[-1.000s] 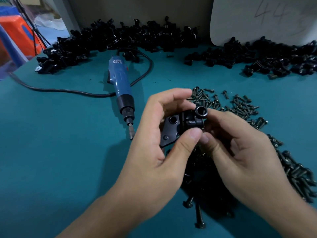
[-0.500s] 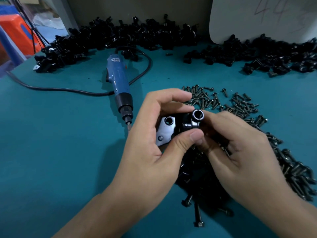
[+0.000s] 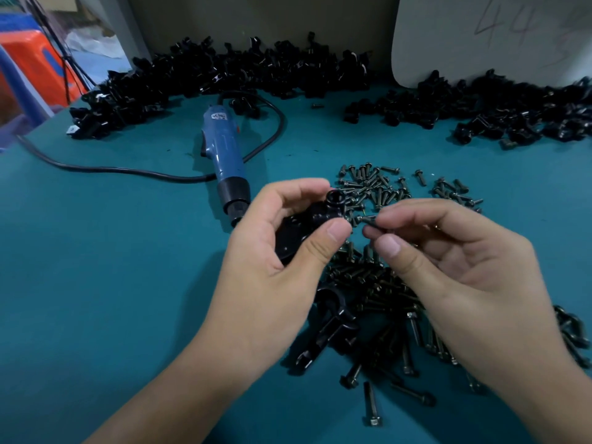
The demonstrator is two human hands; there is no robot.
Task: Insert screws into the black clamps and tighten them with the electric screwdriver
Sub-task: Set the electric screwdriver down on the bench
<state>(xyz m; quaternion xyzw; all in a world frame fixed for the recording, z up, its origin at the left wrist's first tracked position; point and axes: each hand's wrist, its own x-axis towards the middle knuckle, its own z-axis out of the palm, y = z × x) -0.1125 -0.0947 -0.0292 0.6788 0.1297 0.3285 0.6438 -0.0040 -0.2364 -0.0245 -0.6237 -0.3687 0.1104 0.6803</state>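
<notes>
My left hand (image 3: 272, 267) grips a black clamp (image 3: 317, 219) above the table, its round socket end pointing up. My right hand (image 3: 455, 264) pinches a dark screw (image 3: 368, 220) between thumb and fingers, the screw's tip a short gap to the right of the clamp. The blue electric screwdriver (image 3: 224, 161) lies on the green table (image 3: 112, 251) to the left of the hands, bit toward me, untouched. Loose screws (image 3: 378, 187) are scattered beyond and below my hands.
Heaps of black clamps line the back left (image 3: 198, 75) and back right (image 3: 496, 113). The screwdriver's black cable (image 3: 105, 169) runs off to the left. Another clamp (image 3: 330, 325) lies among screws under my hands. A white board (image 3: 480, 36) leans at the back.
My right hand has drawn away from the clamp to the right and now pinches a screw. My left hand has kept the clamp and turned it a little.
</notes>
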